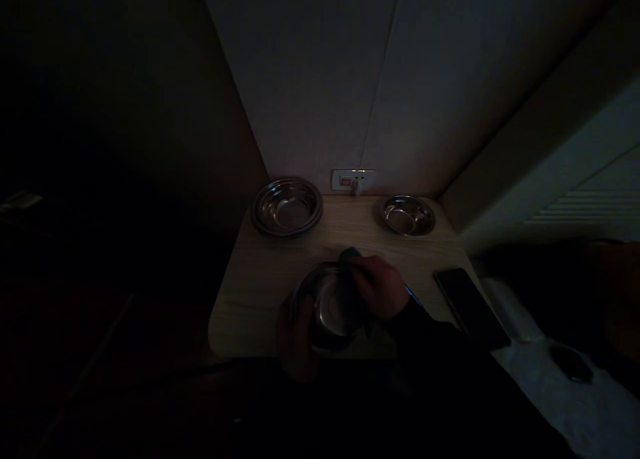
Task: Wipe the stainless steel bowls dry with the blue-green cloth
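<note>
Over the front of a small wooden table, a shiny metal bowl is tilted so that its inside faces up toward me. My left hand grips its left side, thumb over the rim. At the bowl's upper right rim is my right hand, fingers closed on a dark teal piece that looks like a cloth or sponge; the dim light hides its exact kind. Part of a thin blue-edged object shows beside my right wrist, mostly covered by the sleeve.
Stacked metal bowls stand at the table's back left, and a smaller metal bowl at the back right. A dark phone lies along the right edge. Behind is a wall with a socket and plug. A dark oval object lies on a pale surface.
</note>
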A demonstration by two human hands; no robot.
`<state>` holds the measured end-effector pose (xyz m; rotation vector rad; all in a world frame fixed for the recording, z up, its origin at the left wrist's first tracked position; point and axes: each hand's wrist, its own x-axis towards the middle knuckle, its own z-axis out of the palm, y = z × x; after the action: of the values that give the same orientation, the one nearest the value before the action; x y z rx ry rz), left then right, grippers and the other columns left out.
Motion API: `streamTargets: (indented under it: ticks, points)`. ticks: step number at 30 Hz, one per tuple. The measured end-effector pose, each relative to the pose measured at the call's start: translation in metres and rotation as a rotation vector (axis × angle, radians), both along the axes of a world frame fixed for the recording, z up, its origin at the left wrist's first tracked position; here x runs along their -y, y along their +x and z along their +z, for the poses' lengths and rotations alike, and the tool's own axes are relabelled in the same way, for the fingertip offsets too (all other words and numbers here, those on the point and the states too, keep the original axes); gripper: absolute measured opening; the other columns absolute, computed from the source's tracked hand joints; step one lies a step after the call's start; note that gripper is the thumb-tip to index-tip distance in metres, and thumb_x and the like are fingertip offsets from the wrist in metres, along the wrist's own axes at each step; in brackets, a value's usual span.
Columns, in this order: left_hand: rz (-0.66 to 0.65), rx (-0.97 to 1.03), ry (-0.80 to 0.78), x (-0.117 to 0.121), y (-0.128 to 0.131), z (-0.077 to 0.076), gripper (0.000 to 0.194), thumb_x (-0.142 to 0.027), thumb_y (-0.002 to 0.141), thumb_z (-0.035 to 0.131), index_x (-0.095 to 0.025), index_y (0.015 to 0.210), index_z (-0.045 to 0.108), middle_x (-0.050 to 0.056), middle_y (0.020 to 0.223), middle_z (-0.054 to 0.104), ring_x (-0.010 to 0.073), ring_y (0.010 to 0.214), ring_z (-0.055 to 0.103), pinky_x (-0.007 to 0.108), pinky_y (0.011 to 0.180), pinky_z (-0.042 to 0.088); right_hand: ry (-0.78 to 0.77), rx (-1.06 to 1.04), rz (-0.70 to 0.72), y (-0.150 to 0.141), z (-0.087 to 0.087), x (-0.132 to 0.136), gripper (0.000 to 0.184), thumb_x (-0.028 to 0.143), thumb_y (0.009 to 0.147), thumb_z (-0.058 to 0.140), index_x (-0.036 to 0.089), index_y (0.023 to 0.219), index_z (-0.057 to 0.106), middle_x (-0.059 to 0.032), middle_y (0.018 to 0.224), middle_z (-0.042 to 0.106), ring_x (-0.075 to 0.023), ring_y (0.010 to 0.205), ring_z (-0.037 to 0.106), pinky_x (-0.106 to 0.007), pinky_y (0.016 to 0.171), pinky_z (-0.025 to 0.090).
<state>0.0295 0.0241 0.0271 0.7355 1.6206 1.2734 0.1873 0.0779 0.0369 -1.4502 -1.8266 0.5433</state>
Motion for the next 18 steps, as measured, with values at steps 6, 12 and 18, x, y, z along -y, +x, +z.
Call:
streamTargets:
  ticks: [6, 12, 18]
  points:
    - [-0.019, 0.037, -0.028, -0.004, -0.008, -0.016, 0.039, -0.043, 0.076, 0.058, -0.017, 0.105, 0.060, 0.011, 0.111, 0.065, 0.0263, 0.107, 0.057, 0.038, 0.092, 0.043, -0.214, -0.465, -0.345, 0.036, -0.006, 0.018, 0.028, 0.040, 0.073, 0.061, 0.019, 0.089, 0.070, -0.0059, 0.088, 0.072, -0.0225, 0.084, 0.065, -0.037, 0.078, 0.051]
    - [-0.147, 0.037, -0.176, -0.007, -0.015, -0.016, 0.046, -0.049, 0.072, 0.062, -0.011, 0.097, 0.065, 0.013, 0.097, 0.069, 0.0266, 0.092, 0.063, 0.035, 0.077, 0.047, -0.321, -0.582, -0.430, 0.043, -0.013, 0.034, 0.032, 0.044, 0.071, 0.063, 0.019, 0.091, 0.070, -0.0067, 0.088, 0.072, -0.0228, 0.081, 0.066, -0.038, 0.074, 0.052]
    - [-0.231, 0.214, -0.145, -0.006, -0.021, -0.011, 0.030, -0.041, 0.069, 0.067, -0.014, 0.083, 0.071, 0.012, 0.088, 0.072, 0.0274, 0.086, 0.065, 0.037, 0.076, 0.050, -0.257, -0.470, -0.360, 0.033, -0.013, 0.041, 0.029, 0.041, 0.073, 0.061, 0.019, 0.090, 0.069, -0.0070, 0.090, 0.072, -0.0240, 0.086, 0.065, -0.040, 0.081, 0.050]
